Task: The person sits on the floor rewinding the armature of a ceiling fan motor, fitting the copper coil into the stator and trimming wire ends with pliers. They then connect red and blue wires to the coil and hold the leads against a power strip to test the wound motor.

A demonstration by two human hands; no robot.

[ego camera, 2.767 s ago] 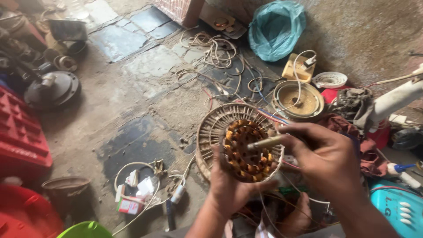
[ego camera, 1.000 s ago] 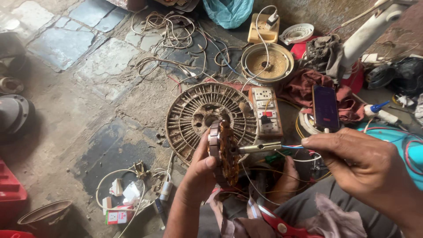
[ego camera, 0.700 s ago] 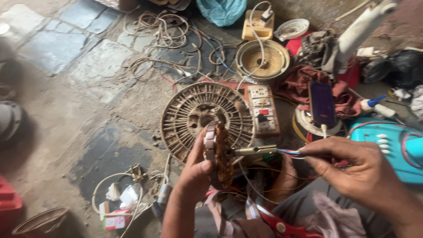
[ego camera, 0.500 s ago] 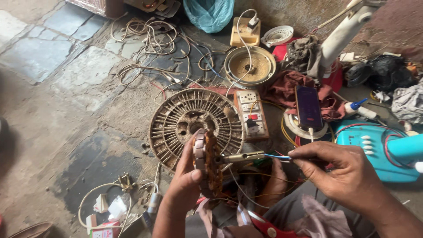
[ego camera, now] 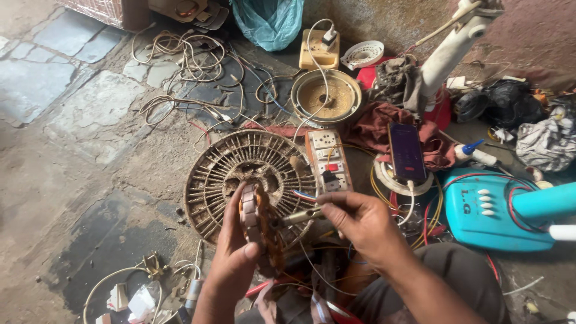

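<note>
- Stone floor (ego camera: pixel 66 150), dusty and cracked, strewn with wires and fan parts.
- Left hand (ego camera: pixel 231 258): fingers clamped round copper-wound stator (ego camera: pixel 261 231), held on edge, low centre.
- Right hand (ego camera: pixel 360 225): fingertips pinched on small metal tool (ego camera: pixel 300 215), tip touching stator.
- Just behind: round fan grille (ego camera: pixel 210 180), switch board (ego camera: pixel 327 159) overlapping its rim.
- Farther: phone (ego camera: pixel 407 151), blue fan base (ego camera: pixel 486 210), teal bag (ego camera: pixel 268 21).
</note>
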